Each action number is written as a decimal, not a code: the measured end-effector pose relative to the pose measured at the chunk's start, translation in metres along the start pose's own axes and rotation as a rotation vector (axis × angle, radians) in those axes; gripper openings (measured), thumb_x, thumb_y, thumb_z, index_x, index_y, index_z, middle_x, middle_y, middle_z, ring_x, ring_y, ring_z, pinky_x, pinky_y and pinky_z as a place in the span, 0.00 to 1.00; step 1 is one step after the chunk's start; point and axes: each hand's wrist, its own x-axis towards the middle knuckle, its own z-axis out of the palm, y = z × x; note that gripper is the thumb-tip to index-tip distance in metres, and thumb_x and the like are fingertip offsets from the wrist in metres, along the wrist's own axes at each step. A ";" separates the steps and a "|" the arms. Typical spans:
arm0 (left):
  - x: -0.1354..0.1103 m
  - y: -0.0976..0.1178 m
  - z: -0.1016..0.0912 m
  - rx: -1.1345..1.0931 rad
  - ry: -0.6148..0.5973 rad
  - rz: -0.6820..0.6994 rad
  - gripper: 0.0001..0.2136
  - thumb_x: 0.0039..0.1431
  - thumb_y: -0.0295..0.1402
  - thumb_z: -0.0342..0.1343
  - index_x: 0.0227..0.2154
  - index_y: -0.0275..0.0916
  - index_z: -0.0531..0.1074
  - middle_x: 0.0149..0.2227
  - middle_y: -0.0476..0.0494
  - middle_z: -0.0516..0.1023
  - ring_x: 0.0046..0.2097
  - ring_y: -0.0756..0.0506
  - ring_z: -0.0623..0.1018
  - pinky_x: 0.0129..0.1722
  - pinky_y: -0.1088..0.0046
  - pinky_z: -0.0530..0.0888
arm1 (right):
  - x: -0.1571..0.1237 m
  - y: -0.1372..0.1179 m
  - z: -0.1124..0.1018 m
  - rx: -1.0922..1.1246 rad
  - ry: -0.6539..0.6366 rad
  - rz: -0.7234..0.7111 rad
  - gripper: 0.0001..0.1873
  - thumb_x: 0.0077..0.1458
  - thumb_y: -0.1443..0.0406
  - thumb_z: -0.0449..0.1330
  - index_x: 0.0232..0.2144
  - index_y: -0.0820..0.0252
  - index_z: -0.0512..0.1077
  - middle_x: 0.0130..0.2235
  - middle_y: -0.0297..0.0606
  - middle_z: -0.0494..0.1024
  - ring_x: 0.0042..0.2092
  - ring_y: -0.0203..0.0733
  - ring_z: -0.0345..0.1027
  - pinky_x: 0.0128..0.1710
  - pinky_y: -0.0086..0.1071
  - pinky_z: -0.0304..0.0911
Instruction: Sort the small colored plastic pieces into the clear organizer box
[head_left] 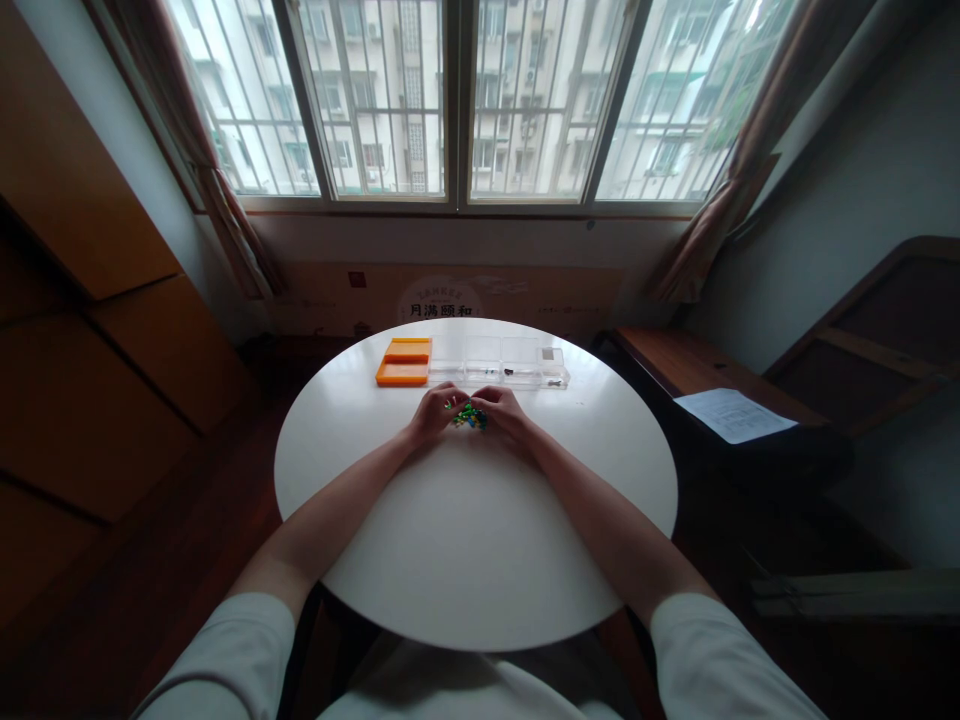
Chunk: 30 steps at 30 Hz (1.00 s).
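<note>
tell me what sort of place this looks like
Most likely a room in a home, perhaps a flat: a wide window with bars outside faces a tall building, tied-back curtains hang at its sides, and a round white table stands near it.

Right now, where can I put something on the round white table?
The biggest bare patch of table lies between left forearm and right forearm, down to the near edge. Other patches lie outside each forearm. It's crowded around the left hand, right hand and small green, yellow and blue pieces, with an orange plastic tray and clear plastic compartments beyond.
</note>
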 end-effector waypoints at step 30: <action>0.000 0.004 -0.001 0.058 0.032 -0.056 0.06 0.55 0.30 0.54 0.32 0.38 0.75 0.31 0.48 0.72 0.28 0.53 0.72 0.31 0.77 0.70 | 0.052 -0.012 -0.023 -0.062 0.596 0.348 0.03 0.44 0.69 0.61 0.26 0.64 0.69 0.23 0.34 0.73 0.19 0.30 0.66 0.16 0.22 0.60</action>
